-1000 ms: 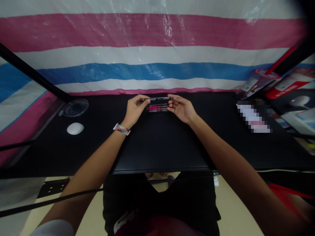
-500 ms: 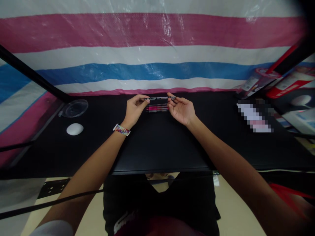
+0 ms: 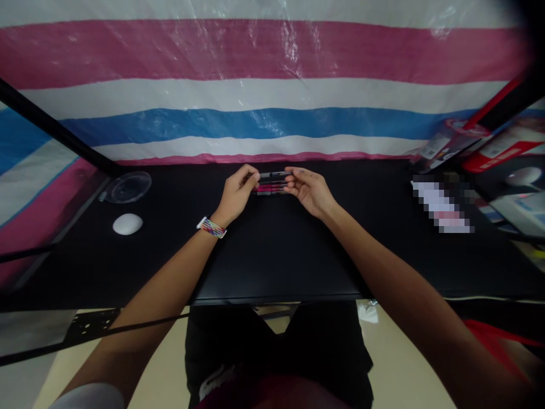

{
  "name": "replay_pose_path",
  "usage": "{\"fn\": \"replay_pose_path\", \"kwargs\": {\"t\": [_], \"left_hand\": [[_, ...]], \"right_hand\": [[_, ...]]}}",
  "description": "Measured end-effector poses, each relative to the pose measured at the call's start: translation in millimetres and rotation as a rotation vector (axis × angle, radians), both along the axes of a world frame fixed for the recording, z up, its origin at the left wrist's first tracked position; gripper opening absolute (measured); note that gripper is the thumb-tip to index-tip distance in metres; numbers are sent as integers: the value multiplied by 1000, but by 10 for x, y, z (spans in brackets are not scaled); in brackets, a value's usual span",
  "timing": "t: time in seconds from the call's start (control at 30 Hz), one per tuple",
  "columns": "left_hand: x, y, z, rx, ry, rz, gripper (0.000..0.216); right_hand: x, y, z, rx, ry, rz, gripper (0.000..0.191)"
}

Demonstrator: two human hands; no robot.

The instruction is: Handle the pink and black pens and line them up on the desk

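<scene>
My left hand (image 3: 237,193) and my right hand (image 3: 310,190) meet over the far middle of a black table (image 3: 272,255). Each pinches one end of a thin dark pen (image 3: 275,174), which lies level between them. Just below that pen, a small row of pens (image 3: 271,188) with pink and dark barrels lies on the table between my fingers. A striped band is on my left wrist.
A white oval object (image 3: 127,224) and a clear round dish (image 3: 126,187) sit at the left of the table. Boxes and packages (image 3: 489,153) crowd the right end. A pink, white and blue striped sheet (image 3: 255,85) hangs behind the table.
Half a second ago the dark pen was held a little higher above the row. Both hands have since brought it down and closer to the other pens.
</scene>
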State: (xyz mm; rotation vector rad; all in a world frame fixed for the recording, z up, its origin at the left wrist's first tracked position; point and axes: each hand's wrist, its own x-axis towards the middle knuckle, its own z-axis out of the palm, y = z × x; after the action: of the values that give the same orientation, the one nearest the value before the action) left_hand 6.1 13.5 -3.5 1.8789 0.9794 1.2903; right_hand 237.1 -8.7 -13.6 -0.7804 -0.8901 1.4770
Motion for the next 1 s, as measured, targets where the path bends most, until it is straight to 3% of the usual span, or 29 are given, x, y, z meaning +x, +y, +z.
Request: {"fn": "replay_pose_path", "kwargs": {"t": [0.1, 0.37, 0.6, 0.7, 0.87, 1.0], "left_hand": [[4, -14, 28, 9, 62, 41, 48], [7, -32, 53, -93, 16, 59, 66], [22, -24, 17, -36, -56, -24, 16], [14, -17, -6, -16, -60, -3, 13], [-6, 2, -20, -3, -79, -1, 10], [5, -2, -30, -10, -62, 9, 12]], "right_hand": [[9, -15, 8, 34, 35, 29, 19], [11, -26, 51, 43, 22, 36, 22], [-12, -12, 30, 1, 42, -27, 16], [9, -1, 33, -63, 76, -6, 15], [90, -15, 121, -108, 182, 146, 32], [99, -13, 136, -132, 186, 58, 30]]}}
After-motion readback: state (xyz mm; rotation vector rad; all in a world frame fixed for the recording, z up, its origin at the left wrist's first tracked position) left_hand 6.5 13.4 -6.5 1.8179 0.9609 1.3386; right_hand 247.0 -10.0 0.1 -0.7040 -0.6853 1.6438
